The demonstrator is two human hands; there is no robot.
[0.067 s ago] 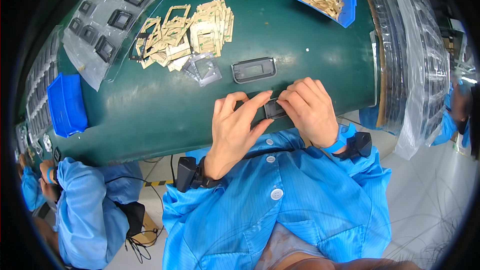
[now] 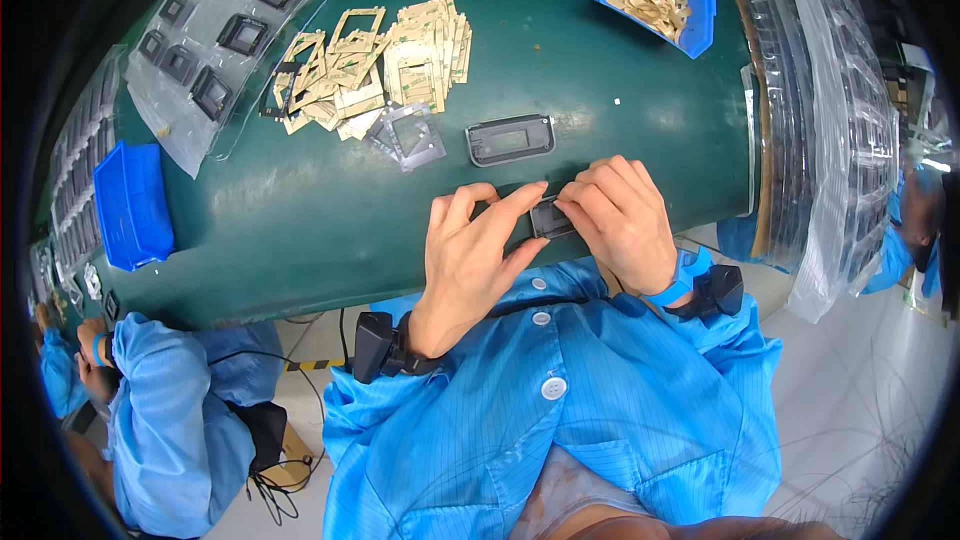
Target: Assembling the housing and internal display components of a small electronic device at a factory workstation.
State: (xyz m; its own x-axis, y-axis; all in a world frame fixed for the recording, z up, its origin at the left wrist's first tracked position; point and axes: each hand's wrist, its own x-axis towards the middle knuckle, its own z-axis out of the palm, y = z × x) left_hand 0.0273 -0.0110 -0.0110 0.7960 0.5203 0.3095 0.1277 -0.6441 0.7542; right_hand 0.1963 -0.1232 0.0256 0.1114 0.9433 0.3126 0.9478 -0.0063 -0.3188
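Observation:
A small dark plastic housing (image 2: 550, 220) with a recessed inside lies near the table's front edge, between my hands. The thumb and index finger of my left hand (image 2: 480, 240) grip its left end from both sides. My right hand (image 2: 625, 225) is bent over the right end, fingertips pinched together at its inner rim. Whether they also hold something small is hidden. Just beyond the hands sits another dark housing (image 2: 510, 141), longer, with a rectangular window.
Cream adhesive frames (image 2: 425, 50) lie heaped beyond, with clear-windowed dark pieces (image 2: 415, 137) alongside. A blue bin (image 2: 652, 2) at the far right holds cream strips; another blue bin (image 2: 135, 208) stands left. Plastic trays (image 2: 225, 50) line both sides. A co-worker's sleeve (image 2: 165, 420) is lower left.

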